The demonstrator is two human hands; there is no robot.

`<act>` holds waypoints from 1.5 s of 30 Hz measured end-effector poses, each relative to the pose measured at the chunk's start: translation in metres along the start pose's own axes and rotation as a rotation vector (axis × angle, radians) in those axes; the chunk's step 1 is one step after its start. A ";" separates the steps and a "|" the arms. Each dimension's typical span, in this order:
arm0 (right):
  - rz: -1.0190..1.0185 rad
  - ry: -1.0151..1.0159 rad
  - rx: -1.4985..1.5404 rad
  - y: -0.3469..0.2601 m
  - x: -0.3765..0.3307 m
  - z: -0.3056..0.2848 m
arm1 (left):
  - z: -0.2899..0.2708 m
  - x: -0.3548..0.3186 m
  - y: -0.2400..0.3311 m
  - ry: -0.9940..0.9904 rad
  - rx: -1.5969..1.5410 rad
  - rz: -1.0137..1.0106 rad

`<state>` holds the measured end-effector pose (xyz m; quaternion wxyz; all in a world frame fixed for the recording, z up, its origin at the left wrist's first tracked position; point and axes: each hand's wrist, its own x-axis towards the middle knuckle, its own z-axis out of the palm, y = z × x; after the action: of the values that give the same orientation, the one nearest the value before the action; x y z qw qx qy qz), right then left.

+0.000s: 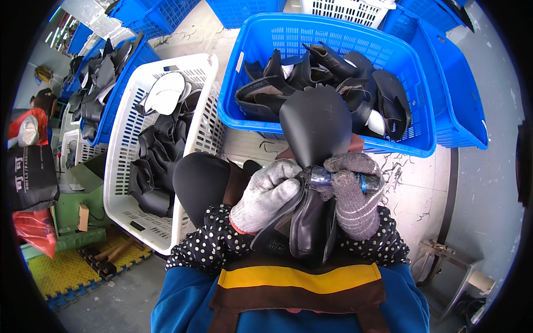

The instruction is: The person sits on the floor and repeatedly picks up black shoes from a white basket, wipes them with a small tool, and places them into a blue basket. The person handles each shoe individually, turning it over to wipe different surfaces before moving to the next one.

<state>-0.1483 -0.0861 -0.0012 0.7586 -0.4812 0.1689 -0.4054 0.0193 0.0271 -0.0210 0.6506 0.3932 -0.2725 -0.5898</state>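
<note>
A black leather shoe upper [315, 125] is spread over my lap, its broad rounded front pointing away from me and its folded back parts hanging toward my apron. My left hand [265, 194], in a pale grey knit glove, is closed on the upper's left edge at its narrow middle. In a darker, stained grey glove, my right hand [356, 194] grips a small dark tool [320, 177] with a shiny blue wrapping. The tool lies across the upper's middle, close to my left fingertips. Its working end is hidden, so its kind cannot be told.
Beyond my knees stands a blue plastic basket [430, 125] with several black uppers. At my left is a white basket [123, 166] of black and white pieces. Blue crates [463, 97] stand at the right by a grey wall. A metal stand [455, 277] sits at lower right.
</note>
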 end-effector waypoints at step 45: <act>-0.550 -0.815 -0.636 0.002 -0.005 0.025 | -0.009 0.017 -0.032 0.384 0.194 -0.155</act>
<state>-0.1340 -0.0665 0.0083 0.4476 -0.8285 -0.1544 -0.2990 0.0116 0.0126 -0.0545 0.6024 0.5787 -0.1683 -0.5233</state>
